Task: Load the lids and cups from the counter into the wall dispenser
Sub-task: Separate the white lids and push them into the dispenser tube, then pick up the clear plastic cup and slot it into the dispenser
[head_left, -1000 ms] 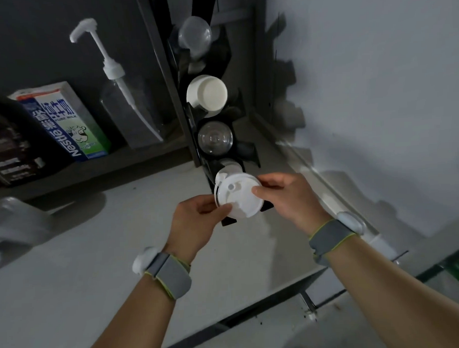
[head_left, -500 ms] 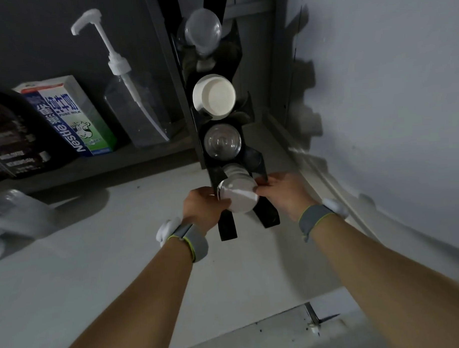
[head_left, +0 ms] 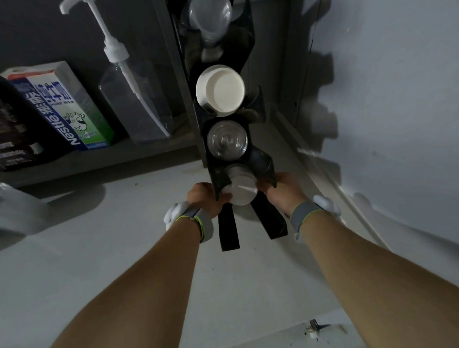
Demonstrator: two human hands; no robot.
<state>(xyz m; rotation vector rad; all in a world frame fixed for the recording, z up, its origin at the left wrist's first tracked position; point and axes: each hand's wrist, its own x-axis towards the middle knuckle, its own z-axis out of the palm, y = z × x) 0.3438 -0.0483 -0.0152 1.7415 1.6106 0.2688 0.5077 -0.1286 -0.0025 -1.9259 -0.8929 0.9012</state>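
Note:
A black wall dispenser runs up the middle of the head view. Its lowest slot holds a stack of white lids. My left hand grips the stack's left side and my right hand grips its right side, fingers partly hidden behind the dispenser's black arms. Above the lids sits a stack of clear dome lids, then white paper cups, and clear plastic cups at the top.
The white counter spreads below my arms. At the back left stand a Nestle milk carton, a clear pump bottle and dark packets. A white wall closes the right side.
Both hands have lifted the white lid stack away from me and pushed it into the dispenser's lowest slot. The view has moved closer to the dispenser.

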